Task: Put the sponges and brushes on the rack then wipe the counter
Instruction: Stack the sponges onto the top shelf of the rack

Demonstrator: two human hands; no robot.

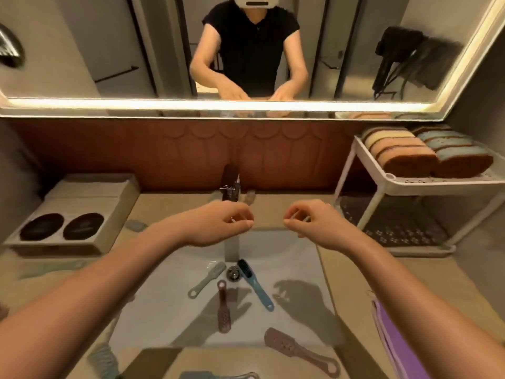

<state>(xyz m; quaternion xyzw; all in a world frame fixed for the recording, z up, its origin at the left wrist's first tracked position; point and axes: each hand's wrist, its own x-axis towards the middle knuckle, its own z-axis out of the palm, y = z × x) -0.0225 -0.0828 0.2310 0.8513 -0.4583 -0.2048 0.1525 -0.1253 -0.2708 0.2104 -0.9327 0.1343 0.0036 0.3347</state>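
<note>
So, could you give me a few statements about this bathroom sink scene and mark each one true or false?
1. Sponges already sit on the rack's top shelf. True.
2. Three brushes lie inside the sink basin. True.
3. The blue brush is held in the left hand. False: it lies in the basin beside the drain.
4. Both hands rest flat on the counter. False: the left hand and right hand hover above the basin.

Both hands (pixel 273 222) loosely curled above sink (pixel 169 302); brushes (pixel 224 307) in basin.

Glossy white sink (pixel 169 305), shiny metal tap (pixel 231 187), porous sponges (pixel 404 157), seemingly plastic brushes (pixel 255 284)
</note>
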